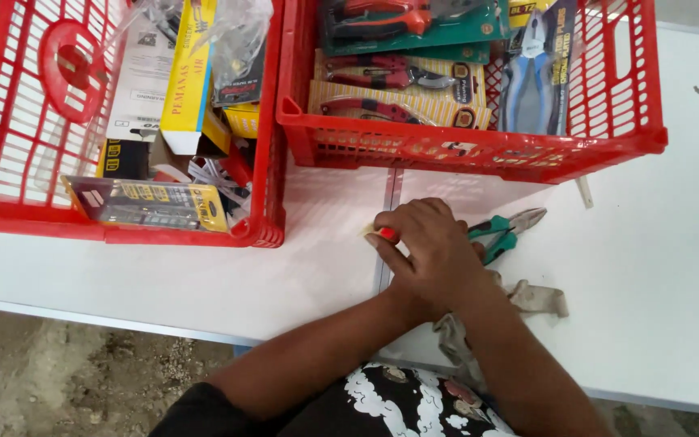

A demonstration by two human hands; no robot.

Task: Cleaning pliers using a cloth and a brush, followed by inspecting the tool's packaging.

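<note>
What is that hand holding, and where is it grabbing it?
The hand on top grips green-handled pliers by the handles, jaws sticking out to the right. Which hand it is, and the other's hold, cannot be told.

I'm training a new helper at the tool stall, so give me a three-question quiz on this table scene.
1. True or false: the green-handled pliers lie inside a red basket.
2. Which lies nearest the hands? A) a hammer B) a grey cloth C) a paint tin
3. Fill in: the baskets stand on a ____ table.

Key: 1 false, they lie on the table beside the hands. 2 B. 3 white.
</note>
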